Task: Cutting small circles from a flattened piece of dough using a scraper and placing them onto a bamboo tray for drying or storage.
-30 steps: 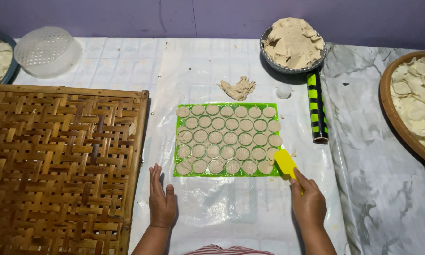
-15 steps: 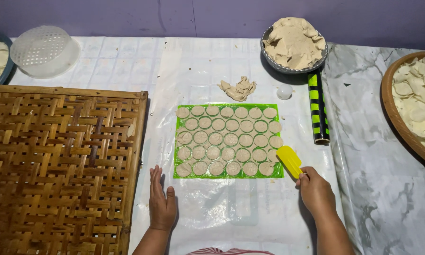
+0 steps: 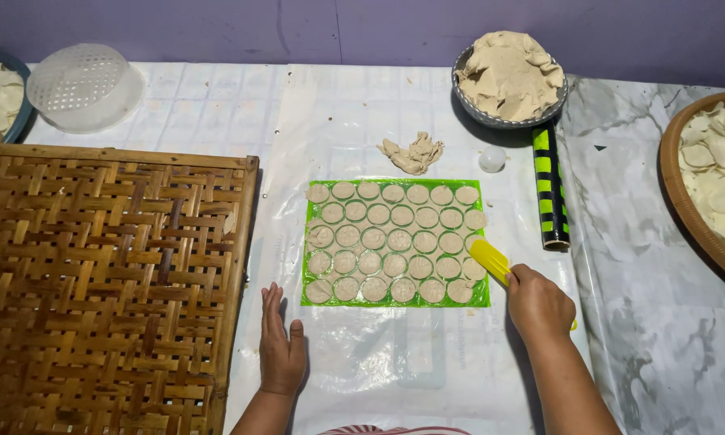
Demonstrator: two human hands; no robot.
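Currently lifting stage, I judge: right hand (image 3: 537, 304) grips yellow plastic scraper (image 3: 489, 260), blade at right edge of green mat w/ cut dough rounds (image 3: 394, 242), centre table. Left hand (image 3: 280, 348) flat, fingers together, on clear plastic sheet (image 3: 338, 121). Next probably needs blade slid under a round w/o tearing.

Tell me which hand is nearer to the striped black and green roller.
Right. The right hand, holding a yellow scraper, sits just below and left of the striped roller. The left hand lies flat far to its left, beside the woven bamboo tray.
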